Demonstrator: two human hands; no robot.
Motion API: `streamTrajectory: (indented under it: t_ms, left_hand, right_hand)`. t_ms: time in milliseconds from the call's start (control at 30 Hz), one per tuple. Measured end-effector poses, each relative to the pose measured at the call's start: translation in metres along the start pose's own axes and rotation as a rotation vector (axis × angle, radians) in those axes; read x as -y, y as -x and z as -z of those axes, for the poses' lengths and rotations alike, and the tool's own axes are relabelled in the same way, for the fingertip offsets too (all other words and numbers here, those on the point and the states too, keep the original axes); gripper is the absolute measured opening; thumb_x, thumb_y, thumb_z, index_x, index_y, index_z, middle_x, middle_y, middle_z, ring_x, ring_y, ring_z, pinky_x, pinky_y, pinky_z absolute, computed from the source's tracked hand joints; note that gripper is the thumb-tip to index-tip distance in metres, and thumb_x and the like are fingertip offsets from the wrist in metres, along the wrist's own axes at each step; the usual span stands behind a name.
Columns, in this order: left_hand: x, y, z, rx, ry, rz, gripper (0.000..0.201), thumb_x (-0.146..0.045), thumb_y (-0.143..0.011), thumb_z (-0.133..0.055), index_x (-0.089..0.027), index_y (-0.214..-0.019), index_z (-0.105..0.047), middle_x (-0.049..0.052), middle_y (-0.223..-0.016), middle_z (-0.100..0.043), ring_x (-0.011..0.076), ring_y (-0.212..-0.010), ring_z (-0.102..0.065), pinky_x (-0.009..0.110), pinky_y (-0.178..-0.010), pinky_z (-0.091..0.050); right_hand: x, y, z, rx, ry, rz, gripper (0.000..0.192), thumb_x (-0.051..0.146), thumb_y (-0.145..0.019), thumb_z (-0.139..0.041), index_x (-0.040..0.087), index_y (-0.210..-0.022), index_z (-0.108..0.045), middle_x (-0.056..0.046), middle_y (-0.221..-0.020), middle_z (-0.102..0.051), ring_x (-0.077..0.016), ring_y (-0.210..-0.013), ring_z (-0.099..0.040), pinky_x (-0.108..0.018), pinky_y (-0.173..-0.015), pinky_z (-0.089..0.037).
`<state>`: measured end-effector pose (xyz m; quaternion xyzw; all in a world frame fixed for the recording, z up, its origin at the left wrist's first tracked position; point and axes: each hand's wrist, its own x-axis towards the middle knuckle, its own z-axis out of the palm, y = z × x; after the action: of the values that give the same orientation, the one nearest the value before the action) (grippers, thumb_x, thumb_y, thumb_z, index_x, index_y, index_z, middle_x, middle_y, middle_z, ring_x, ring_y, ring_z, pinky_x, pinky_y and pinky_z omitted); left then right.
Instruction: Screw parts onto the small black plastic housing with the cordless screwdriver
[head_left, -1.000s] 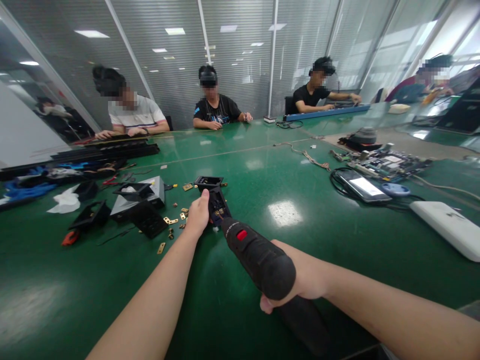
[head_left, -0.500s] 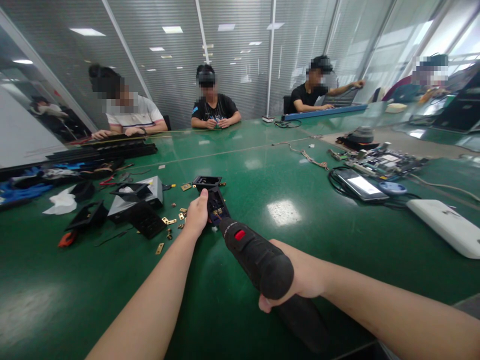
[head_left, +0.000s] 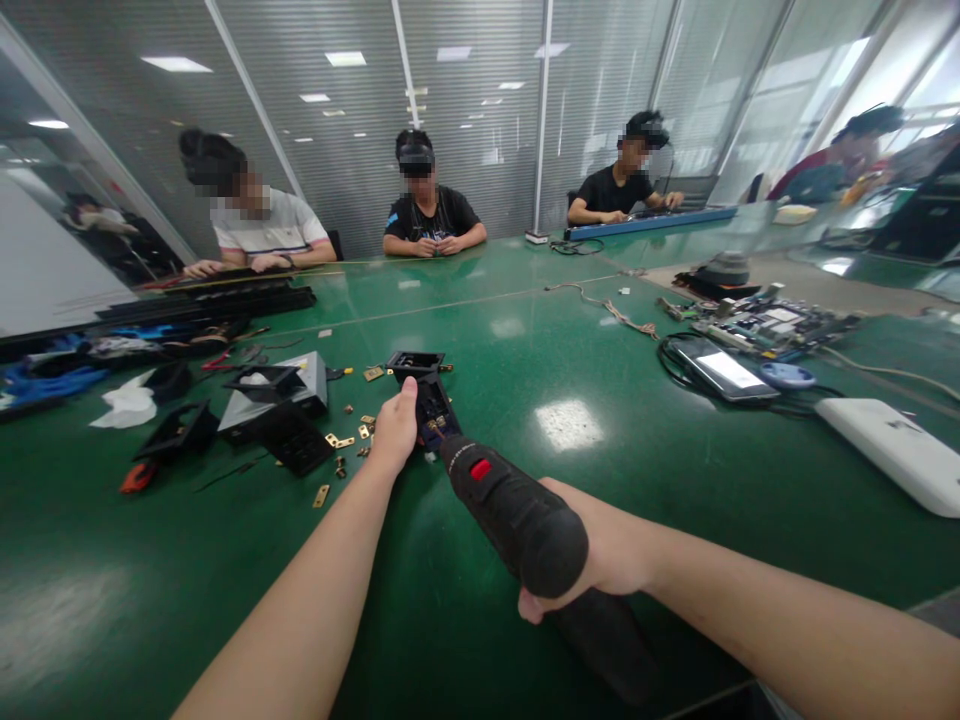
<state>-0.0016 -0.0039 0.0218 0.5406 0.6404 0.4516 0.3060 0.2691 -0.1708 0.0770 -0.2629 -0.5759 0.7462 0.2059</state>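
Green table (head_left: pixel 225 580), one drill (head_left: pixel 517 515) in right hand (head_left: pixel 604 540)

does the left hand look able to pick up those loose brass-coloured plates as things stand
Probably not: the left hand is busy holding the black housing in front of the drill, though the brass-coloured plates lie close by and nothing visible blocks them.

Power drill (head_left: pixel 517 522) over black housing (head_left: pixel 436 402).
Right hand (head_left: pixel 606 540) grips the drill; left hand (head_left: pixel 395 428) holds the housing near brass plates (head_left: pixel 321 496).

black housing (head_left: pixel 437 405) | interior exposed | black power drill (head_left: pixel 519 522) | slanted, nose at housing
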Motion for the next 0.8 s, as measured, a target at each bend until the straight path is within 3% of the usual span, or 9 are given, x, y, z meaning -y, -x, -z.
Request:
streamTrajectory:
  t_ms: [800]
  left_hand:
    - [-0.0014,0.001,-0.001,-0.024,0.006,-0.048,0.093,-0.113,-0.078,-0.038,-0.024,-0.071,-0.062,0.007,-0.072,-0.067,0.0251,-0.072,-0.062,0.038,-0.068,-0.046]
  right_hand:
    - [0.0015,-0.0005,-0.0021,0.005,-0.009,-0.026,0.041,0.034,-0.056,-0.111,0.016,-0.065,-0.075,-0.002,-0.07,-0.078,-0.0181,-0.066,-0.075,-0.026,-0.064,-0.062]
